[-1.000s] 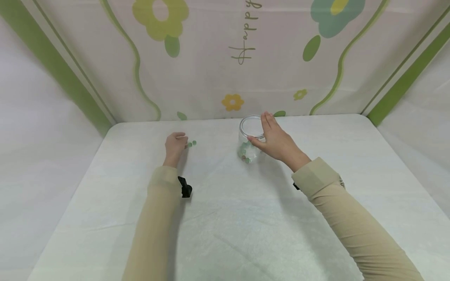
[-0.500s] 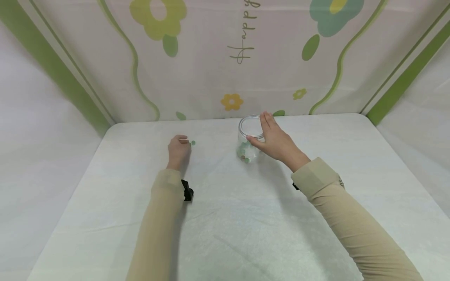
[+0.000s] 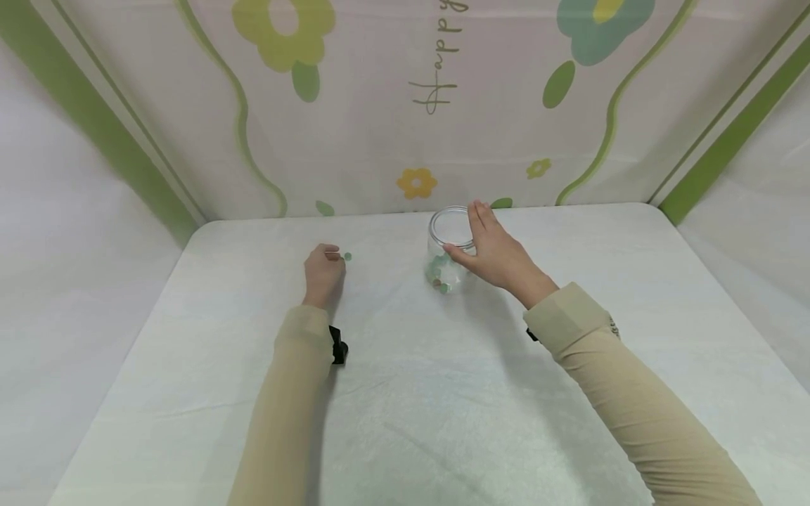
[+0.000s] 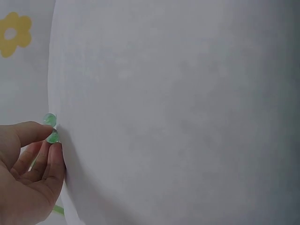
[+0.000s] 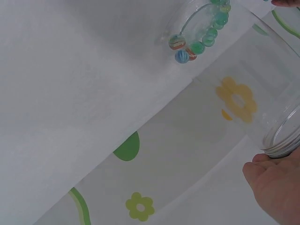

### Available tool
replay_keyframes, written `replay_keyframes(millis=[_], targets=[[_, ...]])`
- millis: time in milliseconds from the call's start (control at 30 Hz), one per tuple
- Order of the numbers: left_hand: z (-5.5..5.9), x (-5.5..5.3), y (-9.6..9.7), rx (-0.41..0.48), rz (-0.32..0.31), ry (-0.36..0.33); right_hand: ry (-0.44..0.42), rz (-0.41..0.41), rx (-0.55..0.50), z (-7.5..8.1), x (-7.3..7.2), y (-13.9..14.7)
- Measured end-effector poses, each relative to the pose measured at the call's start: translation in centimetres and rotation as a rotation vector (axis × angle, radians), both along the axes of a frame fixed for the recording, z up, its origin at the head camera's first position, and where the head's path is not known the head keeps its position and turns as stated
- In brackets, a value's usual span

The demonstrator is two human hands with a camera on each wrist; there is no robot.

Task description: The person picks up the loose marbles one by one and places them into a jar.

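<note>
My left hand (image 3: 324,274) pinches a green glass marble (image 4: 53,137) between thumb and fingertips, low over the white tabletop at the back left. A second green marble (image 3: 348,256) lies just past those fingertips. Right of the middle stands a clear, lidless jar (image 3: 435,247), upright. Inside, along its bottom, lie several marbles (image 5: 206,40), mostly green, with a blue one and orange-striped ones. My right hand (image 3: 503,260) rests against the jar's rim from the right, fingers straight and thumb spread toward the near side. In the right wrist view, its fingertips touch the rim.
White cloth covers the table (image 3: 405,393). A patterned curtain (image 3: 367,140) with printed flowers hangs right behind the table's back edge, close to the jar. White cloth walls flank both sides. A black wrist mount (image 3: 338,346) sticks out beside the left sleeve.
My left hand has shifted slightly right and its fingers have closed on the nearer of the two loose marbles. The right hand and the jar have stayed in place.
</note>
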State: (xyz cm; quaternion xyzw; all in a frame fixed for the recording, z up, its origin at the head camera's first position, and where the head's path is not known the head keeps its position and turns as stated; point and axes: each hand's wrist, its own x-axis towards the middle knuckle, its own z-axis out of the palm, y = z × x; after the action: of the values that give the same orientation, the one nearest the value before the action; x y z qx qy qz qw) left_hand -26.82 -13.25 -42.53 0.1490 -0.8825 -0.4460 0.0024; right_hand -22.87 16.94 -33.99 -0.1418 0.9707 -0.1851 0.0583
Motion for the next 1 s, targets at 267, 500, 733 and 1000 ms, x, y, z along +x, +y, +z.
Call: replay_keyframes(millis=[267, 500, 733, 1000], targets=[[0.6, 0.4, -0.2, 0.056, 0.016, -0.005, 0.006, -0.002, -0.004, -0.1, -0.2, -0.1], [1.5, 0.8, -0.6, 0.096, 0.039, -0.007, 0.008, 0.002, 0.000, -0.3, -0.3, -0.1], [2.4, 0.9, -0.4, 0.221, 0.039, -0.008, 0.001, 0.000, -0.006, -0.3, -0.4, -0.1], [3.0, 0.3, 0.8, 0.267, 0.001, 0.015, -0.003, 0.001, -0.011, -0.3, -0.3, 0.1]])
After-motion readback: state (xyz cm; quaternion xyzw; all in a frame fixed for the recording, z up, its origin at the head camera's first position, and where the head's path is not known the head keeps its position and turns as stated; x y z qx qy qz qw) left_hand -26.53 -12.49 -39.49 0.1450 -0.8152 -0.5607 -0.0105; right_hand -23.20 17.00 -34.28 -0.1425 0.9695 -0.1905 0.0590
